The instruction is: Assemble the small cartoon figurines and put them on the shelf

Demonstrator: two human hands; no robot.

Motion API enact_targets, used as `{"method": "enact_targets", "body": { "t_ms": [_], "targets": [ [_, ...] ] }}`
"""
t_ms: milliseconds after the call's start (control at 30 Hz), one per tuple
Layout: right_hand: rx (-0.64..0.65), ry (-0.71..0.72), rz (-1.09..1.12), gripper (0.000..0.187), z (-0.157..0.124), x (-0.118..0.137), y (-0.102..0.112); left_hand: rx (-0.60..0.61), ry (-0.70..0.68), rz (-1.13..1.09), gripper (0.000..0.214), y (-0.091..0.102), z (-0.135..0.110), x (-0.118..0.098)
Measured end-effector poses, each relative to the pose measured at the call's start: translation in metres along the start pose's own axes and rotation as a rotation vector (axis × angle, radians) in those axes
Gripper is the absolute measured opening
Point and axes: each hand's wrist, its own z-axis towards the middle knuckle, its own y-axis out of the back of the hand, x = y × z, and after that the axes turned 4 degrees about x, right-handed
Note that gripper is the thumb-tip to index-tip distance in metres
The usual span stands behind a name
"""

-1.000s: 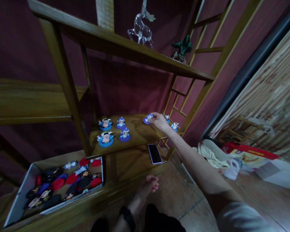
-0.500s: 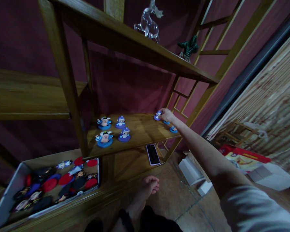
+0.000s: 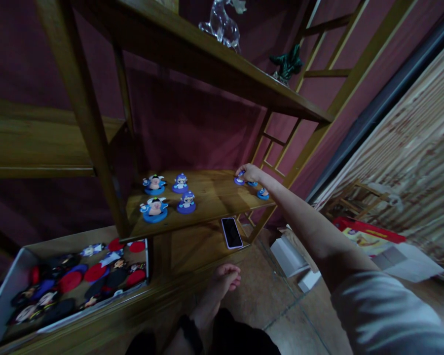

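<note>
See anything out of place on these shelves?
Only the phone: it lies flat near the front edge of the lower board, an odd item among all the toys. The figures at the left of the shelf stand upright in neat pairs; the right grip holds a figure at the far right.

Blue-based figurines (image 3: pixel 154 212), pink-white tops; shelf (image 3: pixel 214 199) brown woodgrain; wall (image 3: pixel 192 128) maroon; phone (image 3: pixel 232 232) black, pale rim; 8 o'clock box (image 3: pixel 3 305) white, discs (image 3: pixel 69 282) red, blue, black.
</note>
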Motion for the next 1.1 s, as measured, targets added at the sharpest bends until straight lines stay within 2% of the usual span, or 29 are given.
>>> {"method": "enact_targets", "body": {
  "t_ms": [200,500,733,1100],
  "targets": [
    [0.133,-0.027,-0.118,0.030,-0.013,0.008,0.011,0.022,0.016,0.029,0.018,-0.002,-0.004,-0.005],
    [0.116,0.008,-0.079,0.029,-0.019,0.006,0.009,0.032,-0.025,0.025,0.026,-0.005,-0.005,-0.003],
    [0.097,0.022,-0.069,0.032,-0.015,0.005,0.004,0.025,-0.015,0.043,0.019,-0.006,-0.004,-0.003],
    [0.110,-0.006,-0.165,0.030,-0.016,0.012,0.008,0.038,-0.006,0.001,0.021,-0.007,0.000,-0.003]
  ]
}}
